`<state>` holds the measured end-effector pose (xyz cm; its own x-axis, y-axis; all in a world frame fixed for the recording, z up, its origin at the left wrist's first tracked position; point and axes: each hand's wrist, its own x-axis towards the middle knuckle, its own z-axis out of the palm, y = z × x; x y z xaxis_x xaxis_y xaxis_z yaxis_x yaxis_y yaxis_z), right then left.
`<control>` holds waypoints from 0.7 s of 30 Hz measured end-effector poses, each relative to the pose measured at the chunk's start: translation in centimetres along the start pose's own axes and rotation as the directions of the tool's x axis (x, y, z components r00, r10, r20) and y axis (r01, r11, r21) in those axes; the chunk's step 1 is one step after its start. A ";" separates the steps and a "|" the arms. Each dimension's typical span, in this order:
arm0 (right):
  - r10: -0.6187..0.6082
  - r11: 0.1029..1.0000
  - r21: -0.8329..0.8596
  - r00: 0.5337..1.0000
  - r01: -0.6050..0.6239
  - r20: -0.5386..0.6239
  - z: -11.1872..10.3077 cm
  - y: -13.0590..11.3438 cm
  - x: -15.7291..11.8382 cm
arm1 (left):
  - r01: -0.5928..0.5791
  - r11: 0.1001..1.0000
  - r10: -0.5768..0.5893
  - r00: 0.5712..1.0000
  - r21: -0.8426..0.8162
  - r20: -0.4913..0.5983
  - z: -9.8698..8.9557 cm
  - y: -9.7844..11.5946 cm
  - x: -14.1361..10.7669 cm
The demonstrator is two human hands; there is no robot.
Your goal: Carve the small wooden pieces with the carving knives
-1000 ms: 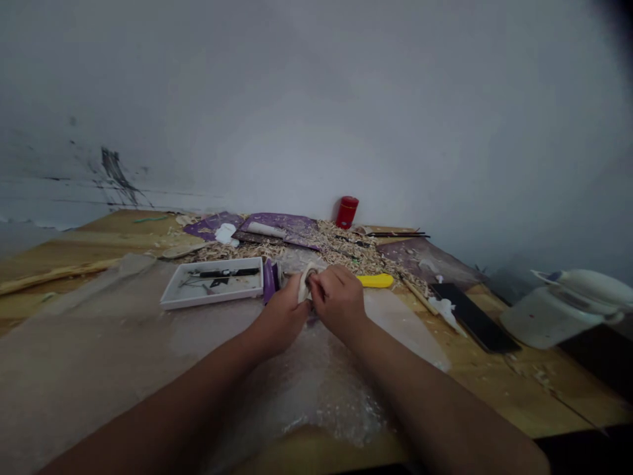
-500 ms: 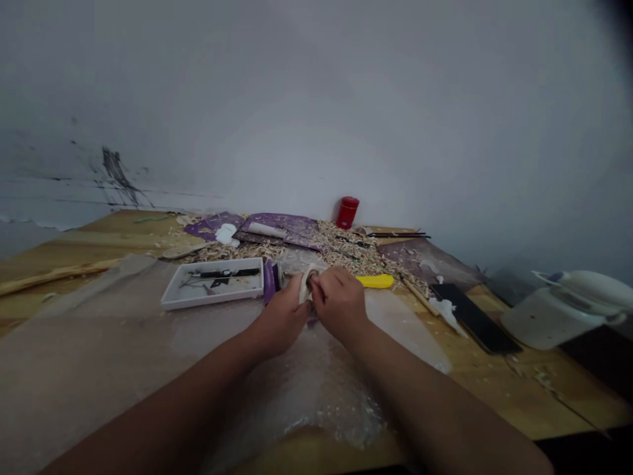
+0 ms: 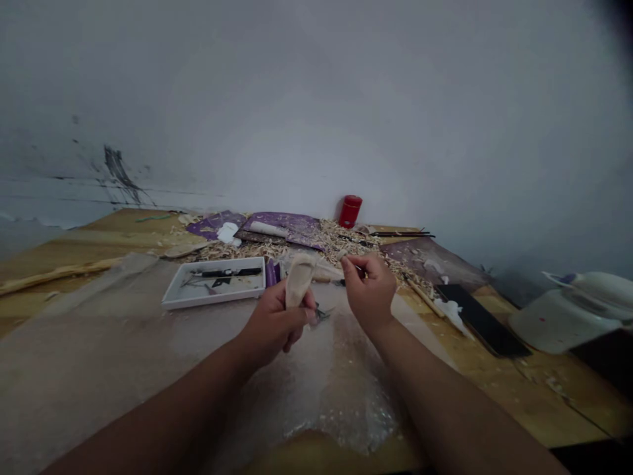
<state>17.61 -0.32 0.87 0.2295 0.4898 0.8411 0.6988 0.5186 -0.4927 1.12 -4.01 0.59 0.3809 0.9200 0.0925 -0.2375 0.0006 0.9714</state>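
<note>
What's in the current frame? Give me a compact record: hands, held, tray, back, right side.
left_hand: left hand, gripping pale carved-looking piece
right_hand: right hand, apart from that piece; fingers curled, contents unclear
tray: white tray, dark slender items inside
surface: translucent sheet over wooden table
back: red canister by the wall, beside wood shavings
right_side: flat black slab; white container farther right

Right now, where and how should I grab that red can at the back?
Probably around the middle of the red can, coming from the front: its rounded side is exposed there, while the wall rises close behind and shavings lie near its foot.
</note>
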 end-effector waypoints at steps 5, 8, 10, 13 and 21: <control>-0.064 0.994 0.091 0.997 0.060 0.035 -0.3 -1.4 -0.6 | -0.033 0.997 0.036 0.999 -0.063 0.039 0.0 0.0 -0.2; 0.040 0.965 0.255 0.997 -0.056 0.069 -0.9 -2.3 -0.6 | -0.028 1.000 0.028 0.999 -0.015 0.034 0.0 0.0 0.0; 0.068 0.925 0.364 0.989 -0.110 0.128 -1.3 -3.0 -0.5 | 0.001 0.997 0.001 1.000 0.075 -0.020 0.0 0.0 0.2; -0.043 0.915 0.398 0.966 -0.065 0.256 -1.7 -3.8 -0.5 | 0.064 0.968 -0.037 0.993 0.243 -0.115 0.2 0.0 0.6; -0.128 0.986 0.152 0.884 0.066 0.449 -0.8 -3.5 -0.5 | -0.109 0.849 0.137 0.990 0.517 -0.018 0.3 -0.3 1.1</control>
<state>15.61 -2.93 2.39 -0.1909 0.6813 0.7067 0.6011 0.6503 -0.4645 1.90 -3.17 0.48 0.3289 0.9181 0.2211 0.2189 -0.3019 0.9279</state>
